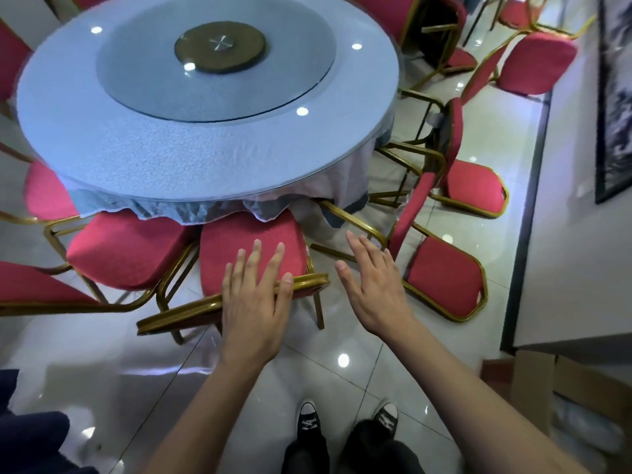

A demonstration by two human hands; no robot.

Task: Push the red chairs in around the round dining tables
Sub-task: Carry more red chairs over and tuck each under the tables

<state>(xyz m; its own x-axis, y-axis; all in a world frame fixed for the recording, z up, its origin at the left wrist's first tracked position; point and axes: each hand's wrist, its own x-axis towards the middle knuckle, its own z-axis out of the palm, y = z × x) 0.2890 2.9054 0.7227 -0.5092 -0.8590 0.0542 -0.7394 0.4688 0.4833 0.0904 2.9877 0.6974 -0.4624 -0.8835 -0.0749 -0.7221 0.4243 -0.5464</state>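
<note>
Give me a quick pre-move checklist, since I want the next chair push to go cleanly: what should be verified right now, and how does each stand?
1. Left hand on the top rail of the near chair: ok, fingers straight over it.
2. Right hand on a chair: not ok, open in the air beside it.
3. Near chair's seat under the round table: ok, partly under the cloth.
4. Chair on the right pushed in: not ok, faces away.
5. Chair legs' path: cannot tell, hidden by the tablecloth.
</note>
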